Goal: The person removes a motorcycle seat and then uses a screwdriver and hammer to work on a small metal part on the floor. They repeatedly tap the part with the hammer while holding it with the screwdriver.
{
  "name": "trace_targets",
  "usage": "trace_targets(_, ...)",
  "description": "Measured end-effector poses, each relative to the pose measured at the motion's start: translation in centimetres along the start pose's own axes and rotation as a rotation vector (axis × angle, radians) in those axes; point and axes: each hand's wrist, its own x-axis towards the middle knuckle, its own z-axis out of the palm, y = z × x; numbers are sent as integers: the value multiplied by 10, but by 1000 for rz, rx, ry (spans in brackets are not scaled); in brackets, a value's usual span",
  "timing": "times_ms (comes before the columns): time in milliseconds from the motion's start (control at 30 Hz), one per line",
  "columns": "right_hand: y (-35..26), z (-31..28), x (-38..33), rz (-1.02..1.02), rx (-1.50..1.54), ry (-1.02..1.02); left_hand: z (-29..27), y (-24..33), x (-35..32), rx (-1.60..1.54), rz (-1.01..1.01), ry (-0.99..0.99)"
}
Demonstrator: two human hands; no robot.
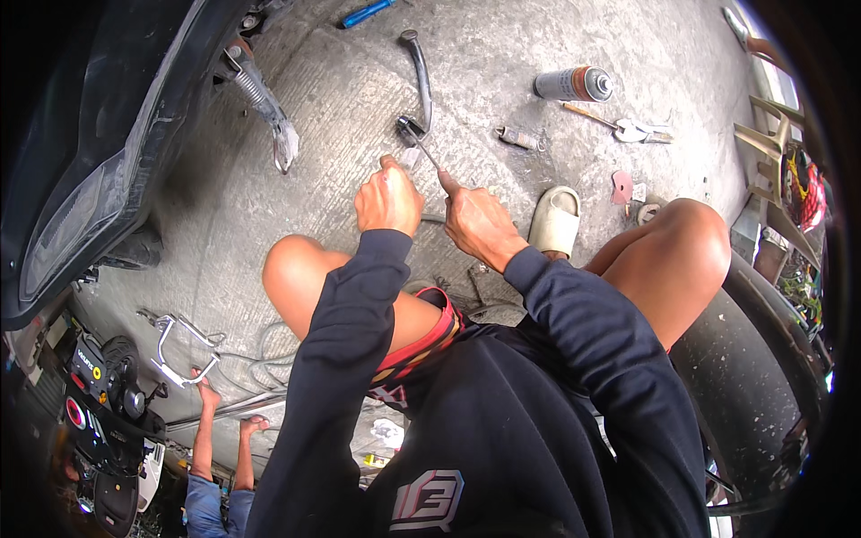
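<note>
On the concrete floor ahead lies a bent metal lever (421,76) with a dark, thicker end piece (411,128) nearest my hands. My left hand (389,199) is closed in a fist just below that end, beside a small pale, shiny piece (412,159). What the fist holds is hidden by its fingers. A thin metal rod (429,152) comes out of my right hand (482,221), whose fingers are wrapped round it with the index finger stretched along it. Its far tip meets the dark end of the lever.
A spray can (572,84), pliers (641,132), a small metal cylinder (520,138) and a blue-handled tool (366,13) lie farther out. My pale sandal (556,221) is at right. A motorcycle with its stand (260,103) is on the left; another person's legs (205,429) show lower left.
</note>
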Motion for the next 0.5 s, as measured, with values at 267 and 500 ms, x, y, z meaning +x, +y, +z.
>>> trace_targets(267,12,0,2,-50,-66,7,0,4,-7,72,43,88)
trace_targets(500,17,-5,-12,-41,-59,119,3,9,-10,85,34,158)
